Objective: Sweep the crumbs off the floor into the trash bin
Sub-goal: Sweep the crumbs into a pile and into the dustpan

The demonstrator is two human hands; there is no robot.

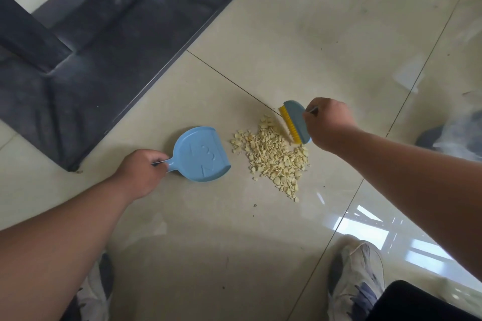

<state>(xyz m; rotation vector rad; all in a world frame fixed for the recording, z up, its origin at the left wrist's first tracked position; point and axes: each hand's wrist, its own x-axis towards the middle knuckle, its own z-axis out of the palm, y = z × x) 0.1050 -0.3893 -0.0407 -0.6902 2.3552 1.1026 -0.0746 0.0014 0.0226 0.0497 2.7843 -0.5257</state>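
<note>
Down on the pale tiled floor [300, 21], the crumbs [273, 156] lie in a loose yellowish heap just right of centre, spread across one tile below a dark grout line. The left hand [140, 172] grips the short handle of a light blue dustpan [200, 155], fingers curled tight round it, and the pan lies flat on the floor with its open lip facing the heap, just beside the nearest crumbs but apart from them. Over on the far side, the right hand [328, 122] holds a small blue brush [296, 122], fingers wrapped round its back, yellow bristles [288, 125] pointing toward the pile and touching its upper right edge. So the heap sits between brush and pan. A dark table base [109, 55] fills the upper left, well apart from the crumbs. Two worn shoes [357, 281] show along the bottom edge.
</note>
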